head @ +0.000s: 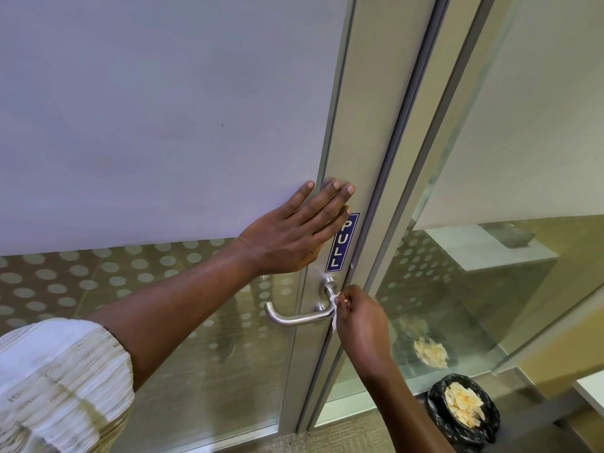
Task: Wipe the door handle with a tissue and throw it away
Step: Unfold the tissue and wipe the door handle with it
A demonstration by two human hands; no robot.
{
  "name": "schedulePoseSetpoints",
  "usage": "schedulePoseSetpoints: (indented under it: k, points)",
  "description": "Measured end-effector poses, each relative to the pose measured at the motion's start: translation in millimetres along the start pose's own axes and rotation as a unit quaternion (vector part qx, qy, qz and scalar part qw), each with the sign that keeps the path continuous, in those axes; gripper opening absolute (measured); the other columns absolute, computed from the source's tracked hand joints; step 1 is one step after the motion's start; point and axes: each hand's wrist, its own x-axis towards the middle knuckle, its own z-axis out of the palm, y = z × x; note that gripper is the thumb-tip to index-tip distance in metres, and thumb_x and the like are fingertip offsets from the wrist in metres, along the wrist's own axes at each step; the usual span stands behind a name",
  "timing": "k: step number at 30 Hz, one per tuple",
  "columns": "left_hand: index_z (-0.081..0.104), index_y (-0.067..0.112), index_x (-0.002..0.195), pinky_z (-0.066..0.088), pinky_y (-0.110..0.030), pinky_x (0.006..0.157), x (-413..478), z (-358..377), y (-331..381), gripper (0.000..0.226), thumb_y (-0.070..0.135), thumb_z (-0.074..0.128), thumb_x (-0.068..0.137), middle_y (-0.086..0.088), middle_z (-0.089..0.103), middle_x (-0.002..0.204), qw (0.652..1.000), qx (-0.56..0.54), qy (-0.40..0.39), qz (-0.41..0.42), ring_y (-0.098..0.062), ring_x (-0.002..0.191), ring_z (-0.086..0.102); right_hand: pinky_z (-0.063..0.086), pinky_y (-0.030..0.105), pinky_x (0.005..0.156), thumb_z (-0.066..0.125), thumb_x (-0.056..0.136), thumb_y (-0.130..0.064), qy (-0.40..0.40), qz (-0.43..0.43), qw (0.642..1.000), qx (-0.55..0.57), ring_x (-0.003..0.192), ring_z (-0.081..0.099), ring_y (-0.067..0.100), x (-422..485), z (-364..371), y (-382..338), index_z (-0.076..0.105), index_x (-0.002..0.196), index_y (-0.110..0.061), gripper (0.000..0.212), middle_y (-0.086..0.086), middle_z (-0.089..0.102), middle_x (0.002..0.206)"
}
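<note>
A brushed-metal lever door handle (294,317) sticks out from the aluminium frame of a frosted glass door. My right hand (361,317) pinches a small white tissue (335,313) against the handle's neck, near the rose. My left hand (294,232) lies flat with fingers spread on the door, just above the handle and beside a blue PULL sticker (343,243). On the floor at the lower right stands a bin with a black liner (464,411), holding crumpled pale paper.
The door frame (369,125) runs up the middle, with a fixed glass panel (490,256) to its right that reflects the bin. Carpet shows at the bottom. A white ledge edge (591,390) sits at the far right.
</note>
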Motion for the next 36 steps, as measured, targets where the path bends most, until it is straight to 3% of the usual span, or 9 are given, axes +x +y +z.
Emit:
schedulePoseSetpoints:
  k: [5, 10, 12, 17, 21, 26, 28, 32, 36]
  points:
    - [0.026, 0.001, 0.163, 0.009, -0.056, 0.129, 0, -1, 0, 0.069, 0.034, 0.044, 0.105, -0.025, 0.021, 0.170, 1.000, -0.007, 0.000, 0.002, -0.042, 0.158, 0.020, 0.042, 0.020, 0.076, 0.062, 0.094, -0.009, 0.087, -0.092, 0.991, 0.051, 0.090, 0.061, 0.015, 10, -2, -12, 0.072, 0.111, -0.014, 0.020, 0.002, 0.067, 0.103]
    - [0.027, 0.001, 0.163, 0.008, -0.055, 0.129, 0, -1, -1, 0.067, 0.035, 0.039, 0.107, -0.025, 0.022, 0.170, 1.000, -0.011, 0.000, 0.003, -0.042, 0.158, 0.020, 0.055, 0.033, 0.080, 0.073, 0.086, -0.007, 0.026, -0.251, 0.963, -0.100, 0.095, 0.064, 0.023, 12, 12, -23, 0.073, 0.111, -0.010, 0.026, 0.007, 0.069, 0.104]
    - [0.025, 0.001, 0.164, 0.006, -0.055, 0.129, 0, 0, -1, 0.067, 0.035, 0.038, 0.107, -0.025, 0.021, 0.170, 1.000, -0.010, -0.001, 0.005, -0.042, 0.158, 0.019, 0.056, 0.034, 0.076, 0.075, 0.083, -0.009, 0.029, -0.271, 0.955, -0.114, 0.093, 0.064, 0.023, 19, 8, -15, 0.073, 0.109, -0.010, 0.026, 0.006, 0.069, 0.103]
    - [0.025, 0.001, 0.163, 0.004, -0.056, 0.130, -1, 3, -1, 0.071, 0.034, 0.046, 0.104, -0.026, 0.018, 0.171, 1.000, -0.015, 0.001, 0.001, -0.042, 0.159, 0.016, 0.050, 0.030, 0.067, 0.065, 0.096, -0.014, 0.069, -0.168, 0.982, -0.045, 0.086, 0.063, 0.020, 25, 6, -5, 0.072, 0.109, -0.011, 0.016, 0.003, 0.068, 0.102]
    - [0.025, 0.001, 0.164, 0.004, -0.056, 0.130, -2, 3, 0, 0.071, 0.032, 0.048, 0.103, -0.025, 0.017, 0.171, 1.000, -0.026, 0.001, 0.000, -0.042, 0.159, 0.014, 0.047, 0.024, 0.073, 0.060, 0.095, -0.009, 0.092, -0.039, 0.992, 0.080, 0.088, 0.067, 0.018, 17, 15, -4, 0.074, 0.110, -0.012, 0.021, 0.004, 0.073, 0.102]
    - [0.024, 0.002, 0.164, 0.004, -0.056, 0.130, -2, 5, 0, 0.072, 0.033, 0.047, 0.104, -0.025, 0.015, 0.172, 1.000, -0.025, -0.004, 0.002, -0.042, 0.160, 0.012, 0.039, -0.006, 0.072, 0.059, 0.096, -0.004, 0.094, 0.075, 0.970, 0.210, 0.082, 0.062, -0.020, 14, 19, 4, 0.076, 0.112, -0.018, 0.028, -0.011, 0.073, 0.101]
    - [0.023, 0.002, 0.164, 0.004, -0.056, 0.130, -2, 4, 0, 0.071, 0.032, 0.045, 0.104, -0.025, 0.015, 0.172, 1.000, -0.027, -0.004, 0.002, -0.042, 0.160, 0.012, 0.043, -0.003, 0.076, 0.061, 0.096, -0.007, 0.071, 0.105, 0.966, 0.227, 0.084, 0.061, -0.023, 10, 25, 10, 0.076, 0.112, -0.019, 0.025, -0.012, 0.073, 0.103]
    - [0.024, 0.003, 0.164, 0.005, -0.055, 0.130, -2, 3, 0, 0.068, 0.031, 0.042, 0.106, -0.025, 0.016, 0.172, 1.000, -0.032, 0.000, -0.001, -0.041, 0.160, 0.014, 0.057, 0.036, 0.094, 0.059, 0.096, -0.004, -0.008, 0.229, 0.919, 0.321, 0.098, 0.073, 0.018, 3, 40, 23, 0.077, 0.109, -0.015, 0.024, 0.004, 0.079, 0.100]
    - [0.023, 0.003, 0.165, 0.006, -0.055, 0.130, -2, 3, -1, 0.067, 0.032, 0.041, 0.107, -0.025, 0.015, 0.172, 0.999, -0.034, 0.001, 0.001, -0.041, 0.160, 0.013, 0.059, 0.030, 0.081, 0.065, 0.093, -0.006, -0.009, 0.253, 0.889, 0.381, 0.090, 0.076, 0.019, 7, 38, 20, 0.078, 0.099, -0.017, 0.018, 0.003, 0.080, 0.088]
